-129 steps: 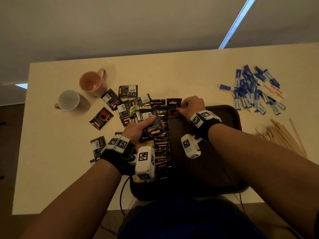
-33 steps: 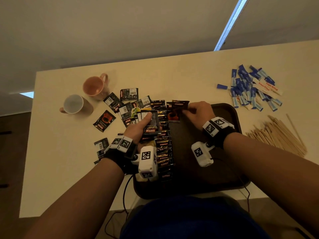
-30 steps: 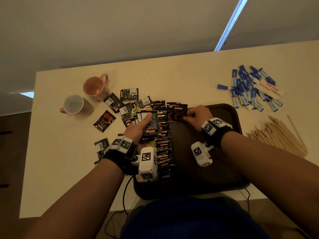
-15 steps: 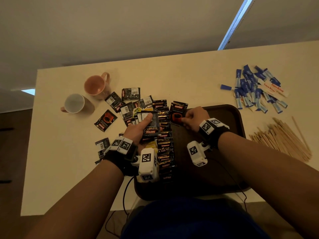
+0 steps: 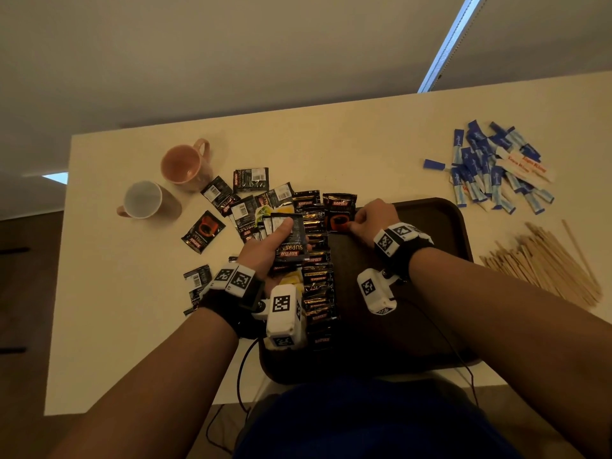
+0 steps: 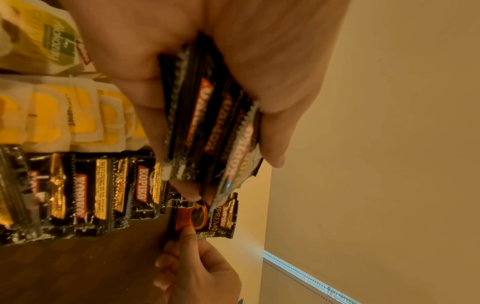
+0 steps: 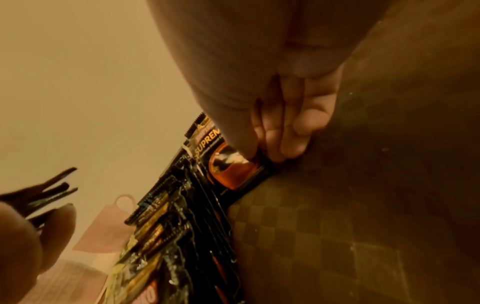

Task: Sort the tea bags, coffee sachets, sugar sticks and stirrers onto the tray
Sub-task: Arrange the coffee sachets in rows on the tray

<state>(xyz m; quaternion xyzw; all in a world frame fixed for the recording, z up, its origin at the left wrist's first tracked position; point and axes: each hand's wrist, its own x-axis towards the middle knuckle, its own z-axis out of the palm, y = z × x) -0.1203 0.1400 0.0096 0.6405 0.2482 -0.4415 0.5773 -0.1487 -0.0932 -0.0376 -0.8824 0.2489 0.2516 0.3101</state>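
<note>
The sorting was, I judge, under halfway: a row of coffee sachets (image 5: 319, 286) and some tea bags (image 6: 64, 117) lay along the tray (image 5: 440, 220)'s left side, while the left hand (image 5: 268, 250) gripped a stack of sachets (image 5: 289, 240) and the right hand (image 5: 374, 220) pinched one sachet (image 5: 339, 212) at the tray's far edge. More loose sachets (image 5: 245, 197), the sugar sticks (image 5: 490, 167) and the stirrers (image 5: 546, 260) still waited on the worktop (image 5: 116, 309), with two mugs (image 5: 165, 183) just beside the loose pile.
</note>
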